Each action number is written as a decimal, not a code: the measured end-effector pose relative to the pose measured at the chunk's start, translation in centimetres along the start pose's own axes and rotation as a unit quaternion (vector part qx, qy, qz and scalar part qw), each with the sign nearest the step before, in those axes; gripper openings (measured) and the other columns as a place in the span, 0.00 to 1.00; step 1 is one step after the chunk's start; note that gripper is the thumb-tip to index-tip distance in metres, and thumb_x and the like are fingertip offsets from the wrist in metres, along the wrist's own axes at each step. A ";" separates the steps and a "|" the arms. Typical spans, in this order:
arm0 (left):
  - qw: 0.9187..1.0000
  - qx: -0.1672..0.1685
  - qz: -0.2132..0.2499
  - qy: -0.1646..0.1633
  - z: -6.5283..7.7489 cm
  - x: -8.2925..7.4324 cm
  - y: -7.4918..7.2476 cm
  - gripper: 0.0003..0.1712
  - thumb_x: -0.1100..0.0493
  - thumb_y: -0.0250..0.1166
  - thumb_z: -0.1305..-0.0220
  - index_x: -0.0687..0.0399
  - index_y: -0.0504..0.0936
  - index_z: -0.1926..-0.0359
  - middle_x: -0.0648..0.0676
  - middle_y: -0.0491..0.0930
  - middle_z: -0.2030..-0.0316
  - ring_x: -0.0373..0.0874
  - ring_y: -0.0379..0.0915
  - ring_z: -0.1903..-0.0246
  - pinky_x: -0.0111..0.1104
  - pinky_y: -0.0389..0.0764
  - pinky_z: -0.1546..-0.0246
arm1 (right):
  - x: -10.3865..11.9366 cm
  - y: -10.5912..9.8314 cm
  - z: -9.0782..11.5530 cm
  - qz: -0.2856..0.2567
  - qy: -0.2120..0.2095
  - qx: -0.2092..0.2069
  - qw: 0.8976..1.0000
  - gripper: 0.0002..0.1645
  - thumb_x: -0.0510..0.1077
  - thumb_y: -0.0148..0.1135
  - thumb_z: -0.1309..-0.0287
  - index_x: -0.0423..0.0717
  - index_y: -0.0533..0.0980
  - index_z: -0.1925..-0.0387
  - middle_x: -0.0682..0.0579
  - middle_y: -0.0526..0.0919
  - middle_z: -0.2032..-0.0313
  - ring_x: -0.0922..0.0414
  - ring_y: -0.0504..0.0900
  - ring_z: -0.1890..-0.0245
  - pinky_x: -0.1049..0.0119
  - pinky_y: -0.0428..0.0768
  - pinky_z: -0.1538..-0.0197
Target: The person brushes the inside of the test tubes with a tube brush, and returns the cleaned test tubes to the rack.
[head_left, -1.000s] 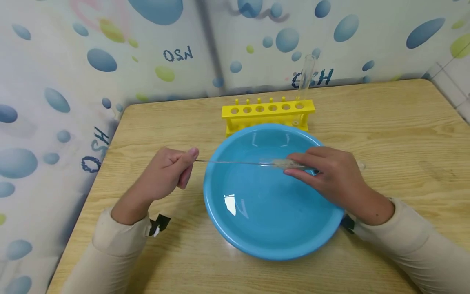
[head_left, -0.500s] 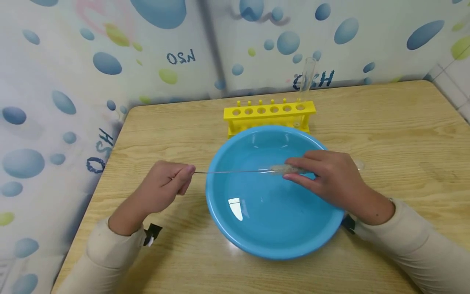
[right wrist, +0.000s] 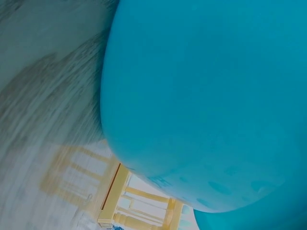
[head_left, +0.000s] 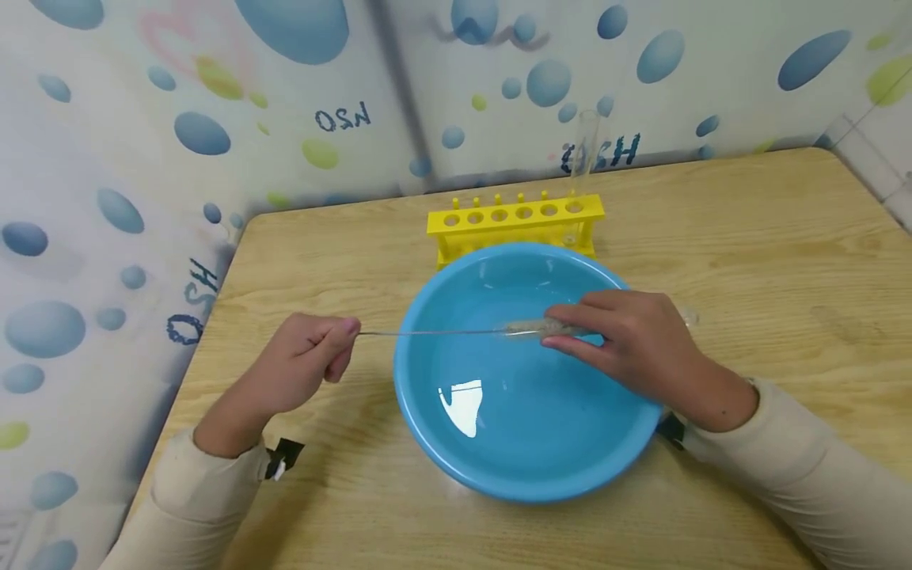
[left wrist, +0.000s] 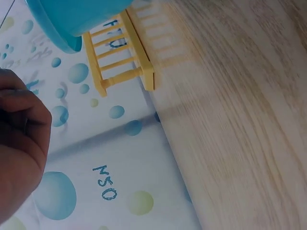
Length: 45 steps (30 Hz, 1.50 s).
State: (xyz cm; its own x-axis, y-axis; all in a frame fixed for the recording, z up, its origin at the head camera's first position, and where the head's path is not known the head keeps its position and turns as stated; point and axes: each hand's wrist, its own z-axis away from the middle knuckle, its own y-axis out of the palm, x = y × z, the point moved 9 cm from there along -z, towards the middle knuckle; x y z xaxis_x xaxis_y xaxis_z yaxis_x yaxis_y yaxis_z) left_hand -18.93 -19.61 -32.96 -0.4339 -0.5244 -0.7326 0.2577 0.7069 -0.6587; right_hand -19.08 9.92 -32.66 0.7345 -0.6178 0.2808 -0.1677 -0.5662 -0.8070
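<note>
A test tube brush (head_left: 523, 328) lies level over the blue basin (head_left: 530, 491), its pale bristles inside the mouth of a clear test tube (head_left: 580, 331). My left hand (head_left: 299, 356) grips the end of the brush's thin wire handle, left of the basin's rim. Thumb and fingers of my right hand (head_left: 630, 336) pinch the tube around its middle, and its rounded end shows beyond the hand. The basin holds clear water with a bright reflection. In the left wrist view, the curled left hand (left wrist: 21, 139) shows at the edge; the right wrist view shows mostly the basin's outer wall (right wrist: 201, 105).
Behind the basin stands a yellow test tube rack (head_left: 513, 215) with one clear upright test tube (head_left: 586, 154) in its right-hand hole. The wooden table (head_left: 755, 253) backs onto a wall (head_left: 399, 47) patterned with blue and green drops.
My left hand has moved left and slightly toward me, drawing the bristles closer to the tube's mouth. The right hand keeps its hold on the tube, and the view shifts slightly.
</note>
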 end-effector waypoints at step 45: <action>0.986 0.039 -0.130 0.097 -4.1 -4.8 8.2 0.18 0.59 0.52 0.24 0.47 0.68 0.76 0.42 0.65 0.82 0.33 0.65 0.75 0.39 0.61 0.57 | 0.0 0.4 -0.1 0.036 0.014 0.026 0.999 0.22 0.54 0.79 0.53 0.50 0.87 0.57 0.52 0.88 0.71 0.58 0.85 0.76 0.69 0.79 0.74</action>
State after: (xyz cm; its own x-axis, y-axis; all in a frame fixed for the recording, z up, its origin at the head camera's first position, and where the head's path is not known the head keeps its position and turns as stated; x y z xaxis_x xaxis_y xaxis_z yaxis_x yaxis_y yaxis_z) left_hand -18.28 -9.36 -34.17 -0.6498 -0.5763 -0.4956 0.1783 0.5183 -0.8364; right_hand -19.17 9.65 -32.93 0.7034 -0.6708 0.2350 -0.1846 -0.4917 -0.8509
